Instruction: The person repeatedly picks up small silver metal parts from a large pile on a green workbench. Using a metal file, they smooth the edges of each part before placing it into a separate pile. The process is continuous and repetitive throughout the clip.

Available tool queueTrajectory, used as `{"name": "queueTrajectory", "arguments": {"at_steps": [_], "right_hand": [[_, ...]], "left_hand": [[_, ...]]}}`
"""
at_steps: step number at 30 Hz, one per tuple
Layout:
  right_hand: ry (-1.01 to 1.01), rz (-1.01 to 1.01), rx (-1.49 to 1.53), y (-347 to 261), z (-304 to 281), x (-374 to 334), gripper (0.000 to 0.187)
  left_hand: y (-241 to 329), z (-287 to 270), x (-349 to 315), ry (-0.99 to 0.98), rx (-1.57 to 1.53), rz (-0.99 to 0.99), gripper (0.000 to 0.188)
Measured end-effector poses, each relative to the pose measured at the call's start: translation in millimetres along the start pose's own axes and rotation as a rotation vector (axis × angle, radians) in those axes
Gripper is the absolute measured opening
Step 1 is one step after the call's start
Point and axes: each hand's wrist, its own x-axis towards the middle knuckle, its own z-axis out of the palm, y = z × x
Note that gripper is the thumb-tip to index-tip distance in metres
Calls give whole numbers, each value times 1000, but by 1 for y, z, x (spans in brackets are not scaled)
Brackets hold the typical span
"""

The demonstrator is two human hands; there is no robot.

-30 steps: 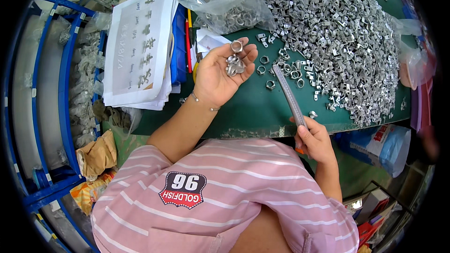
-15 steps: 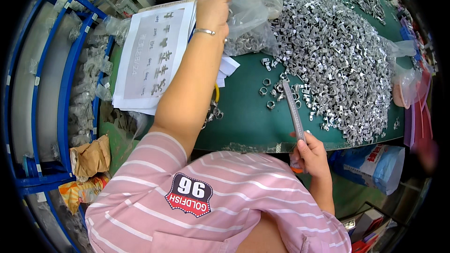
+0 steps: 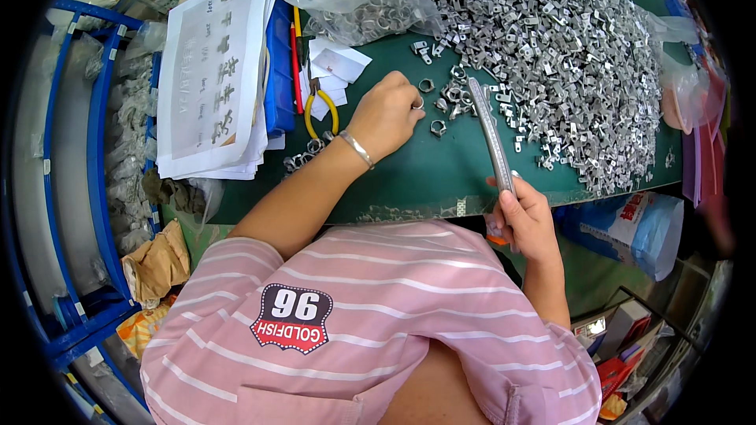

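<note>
My left hand (image 3: 386, 118), with a silver bangle at the wrist, is over the near part of the green table. Its fingers are pinched together on a small metal ring (image 3: 418, 103), partly hidden by them. Wrapped round the lower end of a long, narrow grey metal bar with fine marks (image 3: 490, 130) is my right hand (image 3: 525, 216). The bar slants up and away, its far end beside several loose metal rings (image 3: 455, 102). Something clear and orange shows under that hand; I cannot make it out.
A large heap of small metal brackets (image 3: 551, 55) covers the table's right side. Behind my left hand lie a clear bag of rings (image 3: 370, 16) and yellow-handled pliers (image 3: 321, 114). Printed sheets (image 3: 213, 71) rest at the left, beside a blue rack (image 3: 98, 165).
My left hand has come back from the clear bag area toward me and now pinches a ring. The whole view has shifted. My right hand still holds the metal bar.
</note>
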Motion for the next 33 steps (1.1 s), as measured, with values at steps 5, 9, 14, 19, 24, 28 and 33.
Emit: {"name": "queueTrajectory", "arguments": {"at_steps": [5, 9, 14, 19, 24, 28, 33], "right_hand": [[-6, 11, 11, 5, 2, 1, 33], [-29, 19, 24, 6, 4, 3, 32], [-58, 83, -22, 4, 5, 4, 31], [-69, 38, -142, 7, 7, 4, 30], [-93, 4, -254, -2, 8, 5, 29], [-119, 22, -224, -1, 8, 5, 29], [-161, 43, -199, -4, 12, 7, 29]], "left_hand": [[9, -12, -7, -133, -1207, -513, 17], [7, -16, -15, -169, -1508, -499, 20], [10, -20, -19, -133, -1582, -456, 22], [14, -23, -21, -93, -1496, -463, 22], [9, -25, -21, -74, -1320, -444, 19], [9, -28, -22, -147, -1322, -497, 17], [22, -28, -26, -359, -1151, -463, 16]]}}
